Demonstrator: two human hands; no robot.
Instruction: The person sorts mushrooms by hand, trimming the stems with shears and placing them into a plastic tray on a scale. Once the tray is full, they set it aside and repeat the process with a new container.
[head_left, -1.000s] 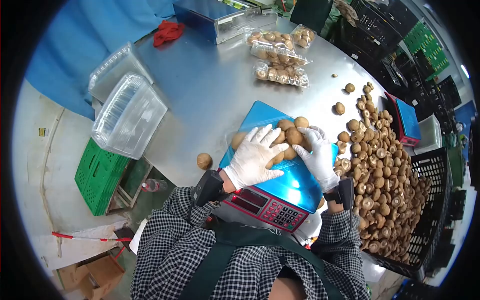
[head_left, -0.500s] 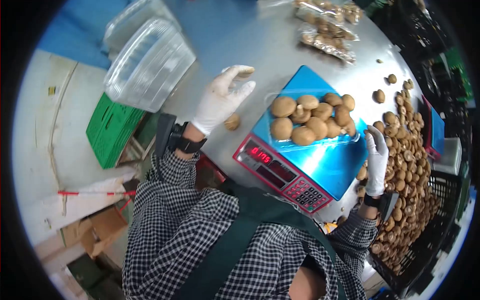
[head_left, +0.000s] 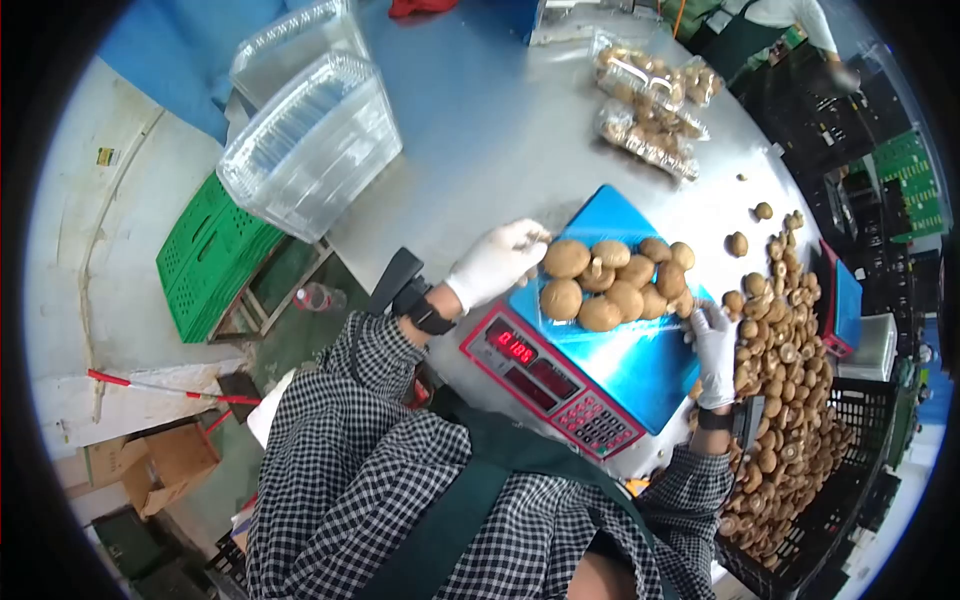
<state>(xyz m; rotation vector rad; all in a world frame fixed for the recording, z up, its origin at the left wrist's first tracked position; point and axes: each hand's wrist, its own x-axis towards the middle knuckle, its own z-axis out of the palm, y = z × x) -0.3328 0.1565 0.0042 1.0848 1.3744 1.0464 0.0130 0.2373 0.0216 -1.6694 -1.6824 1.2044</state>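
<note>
A clear tray of brown mushrooms (head_left: 612,280) sits on the blue top of a scale (head_left: 640,365) with a red front panel and a lit display. My left hand (head_left: 495,262), in a white glove, is curled on the tray's left end, next to the nearest mushroom. My right hand (head_left: 712,342), also gloved, has its fingers stretched up, with the tips touching the tray's right end. It lies between the scale and the loose mushroom pile (head_left: 785,350).
Sealed mushroom packs (head_left: 648,105) lie at the far side of the steel table (head_left: 500,130). Stacked clear trays (head_left: 310,140) stand at the left edge above a green crate (head_left: 205,255). A black crate (head_left: 845,470) and second scale (head_left: 838,300) are on the right. Another person (head_left: 790,20) stands beyond.
My left hand came back from reaching left over the table and closed on the tray's left end. My right hand shifted from the pile to the tray's right end.
</note>
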